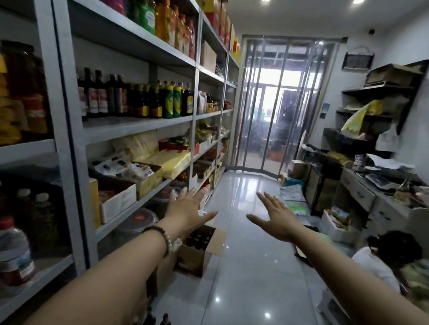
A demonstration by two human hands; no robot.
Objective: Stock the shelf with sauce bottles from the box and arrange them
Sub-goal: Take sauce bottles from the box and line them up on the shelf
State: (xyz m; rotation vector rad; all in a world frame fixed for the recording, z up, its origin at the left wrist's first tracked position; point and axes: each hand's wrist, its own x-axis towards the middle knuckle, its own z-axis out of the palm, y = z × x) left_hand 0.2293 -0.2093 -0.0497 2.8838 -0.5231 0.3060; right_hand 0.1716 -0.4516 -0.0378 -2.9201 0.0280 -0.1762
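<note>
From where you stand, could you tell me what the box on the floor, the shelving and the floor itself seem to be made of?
The box looks like plain brown corrugated cardboard, matte, with its flaps folded open. The shelving seems to be grey-painted metal, judging by its thin uprights and flat boards. The floor looks like glazed tile, glossy enough to mirror the ceiling lights.

Dark sauce bottles (137,100) line a grey metal shelf (135,127); an open cardboard box (199,248) sits on the tiled floor (252,276).

glossy tiled floor (247,276), strip-curtain doorway (281,103) (backlit)
</note>
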